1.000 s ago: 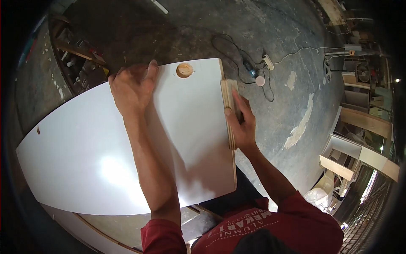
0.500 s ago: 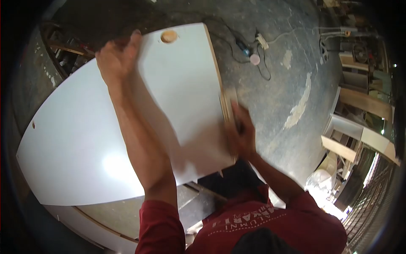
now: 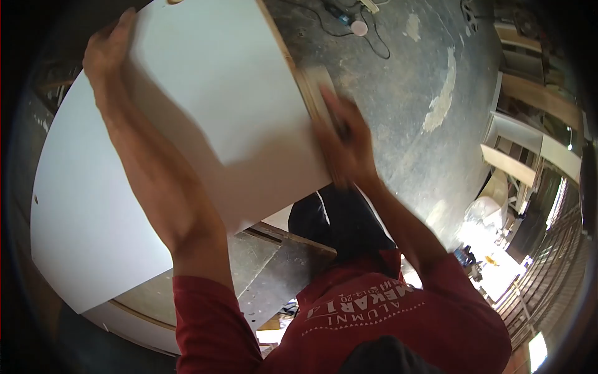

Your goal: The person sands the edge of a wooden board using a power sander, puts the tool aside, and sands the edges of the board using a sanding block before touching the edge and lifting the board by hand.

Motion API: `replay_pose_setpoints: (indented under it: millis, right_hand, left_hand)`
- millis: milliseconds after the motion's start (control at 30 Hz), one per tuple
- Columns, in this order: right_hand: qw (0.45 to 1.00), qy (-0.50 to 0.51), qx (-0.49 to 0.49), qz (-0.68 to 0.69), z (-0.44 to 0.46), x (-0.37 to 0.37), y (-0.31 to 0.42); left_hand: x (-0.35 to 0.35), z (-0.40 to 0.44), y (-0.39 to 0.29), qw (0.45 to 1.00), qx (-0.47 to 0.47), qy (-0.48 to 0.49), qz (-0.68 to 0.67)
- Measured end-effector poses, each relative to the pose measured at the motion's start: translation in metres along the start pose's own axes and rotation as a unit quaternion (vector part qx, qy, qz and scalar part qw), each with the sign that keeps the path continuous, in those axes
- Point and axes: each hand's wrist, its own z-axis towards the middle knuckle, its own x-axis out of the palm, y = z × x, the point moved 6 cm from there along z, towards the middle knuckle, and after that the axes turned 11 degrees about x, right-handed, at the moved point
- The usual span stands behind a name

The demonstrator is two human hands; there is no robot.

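Observation:
A large white panel [image 3: 205,81] with a curved far edge and a bare, wood-coloured straight edge lies across a support in front of me. My left hand [image 3: 111,47] grips the curved edge at the upper left, its fingers curled over and partly hidden. On the straight right edge, my right hand [image 3: 350,140] is closed round a flat wooden sanding block [image 3: 321,87]. The block lies along that edge; motion smears both it and the fingers. Part of a round hole [image 3: 174,2] in the panel shows at the top of the view.
A blue corded power tool [image 3: 342,19] with a round pale pad [image 3: 359,28] lies on the concrete floor [image 3: 405,87] beyond the panel. Wooden boards and frames [image 3: 536,93] stand along the right. Beneath the panel is a wooden support [image 3: 293,242].
The panel and floor have shifted up and left in view as the camera moved. My left hand still holds the curved edge; my right hand stays at the straight edge with the block.

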Motion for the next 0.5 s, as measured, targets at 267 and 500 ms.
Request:
replay_pose_setpoints:
  millis: [267,500]
  right_hand:
    - [0.999,0.009,0.029,-0.019,-0.08,-0.022,-0.012]
    - [0.999,0.001,-0.023,0.023,0.054,0.01,0.01]
  left_hand:
    - [0.009,0.019,0.027,0.998,0.034,0.025,0.046]
    - [0.006,0.019,0.023,0.999,0.053,0.004,0.001]
